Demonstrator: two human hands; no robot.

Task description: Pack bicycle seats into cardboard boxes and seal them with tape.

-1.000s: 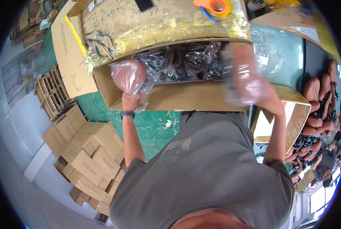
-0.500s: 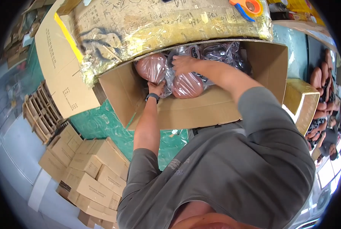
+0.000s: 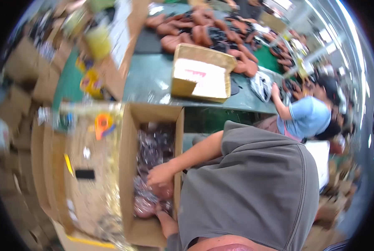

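An open cardboard box holds brown rounded padded items in clear plastic, with dark bagged parts at its far end. My right hand reaches over the box's right side, its fingers curled down onto a wrapped brown item. At the near end, my left hand is low in the box against another wrapped brown item. Its fingers are mostly hidden by the item and blurred.
Left of the box, a taped carton top bears an orange-and-blue tape dispenser and a black flat object. Ahead is a green table with an open yellowish carton and piled brown items. A co-worker stands right.
The view has swung round to the right, bringing the green table and co-worker into sight. Both hands stay in the box, on the wrapped brown items.
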